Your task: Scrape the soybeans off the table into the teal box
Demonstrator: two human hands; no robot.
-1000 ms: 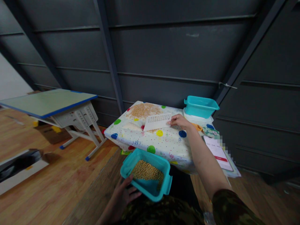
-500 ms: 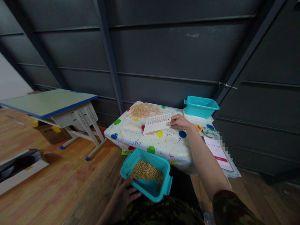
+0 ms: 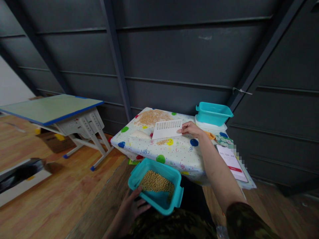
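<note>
My left hand (image 3: pixel 138 201) grips the near left rim of a turquoise plastic bin (image 3: pixel 161 166), held tilted in front of the table edge. Yellowish soybeans (image 3: pixel 156 182) cover part of the bin's floor. Over the table, my right hand (image 3: pixel 190 129) pinches the right end of a flat white slotted scraper (image 3: pixel 166 133); its row of slots faces away from me. Beyond it a spread pile of beans and pale grains (image 3: pixel 152 118) lies on the patterned tablecloth (image 3: pixel 139 147). A small scatter of beans (image 3: pixel 162 142) sits just on the near side of the scraper.
At the table's back right a second turquoise bin (image 3: pixel 214 113) stands on white lids. A phone (image 3: pixel 231 163) showing a timer lies at the right edge, near an orange item (image 3: pixel 210 135). To the left are a desk (image 3: pixel 52 108) and an open box (image 3: pixel 22 179) on the floor.
The scraper has tipped and shifted slightly away from me, uncovering more of the small bean scatter on its near side. My left hand and the bin have stayed in place.
</note>
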